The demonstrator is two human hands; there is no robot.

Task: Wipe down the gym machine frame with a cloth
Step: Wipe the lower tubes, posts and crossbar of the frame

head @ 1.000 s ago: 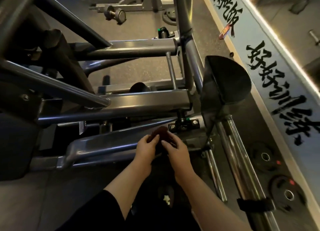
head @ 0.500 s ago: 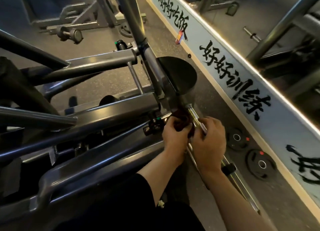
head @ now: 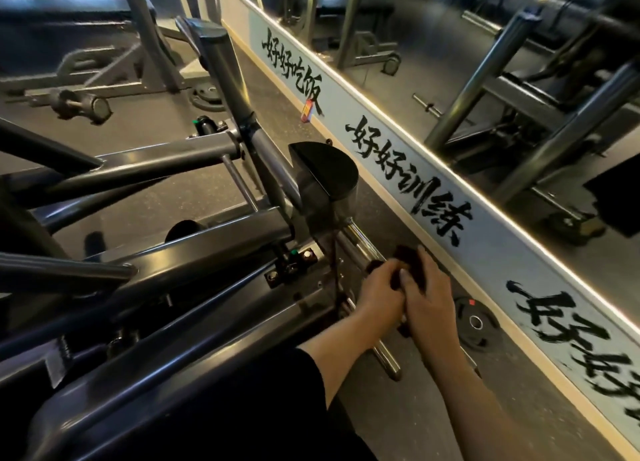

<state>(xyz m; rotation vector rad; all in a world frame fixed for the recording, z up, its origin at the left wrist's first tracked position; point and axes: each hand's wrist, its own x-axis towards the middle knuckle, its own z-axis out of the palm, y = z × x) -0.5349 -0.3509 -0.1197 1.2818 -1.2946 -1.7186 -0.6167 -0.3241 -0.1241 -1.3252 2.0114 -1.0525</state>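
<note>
A dark reddish-brown cloth [head: 412, 261] is bunched over the chrome guide rods [head: 360, 244] of the gym machine, just below its black semicircular cover [head: 325, 176]. My left hand [head: 381, 291] grips the cloth from the left side of the rods. My right hand [head: 431, 305] grips it from the right, fingers curled over it. The hands touch each other and hide most of the cloth. The grey machine frame [head: 194, 249] spreads across the left and centre.
A low wall band with black painted characters [head: 408, 180] runs diagonally to the right, with a mirror [head: 485, 80] above it. A black weight plate [head: 476, 322] lies on the floor beside my right hand. Other machines [head: 104, 69] stand at the back left.
Both hands carried the cloth from the frame's lower bar rightward onto the chrome rods and a little down along them. The camera view swung toward the wall.
</note>
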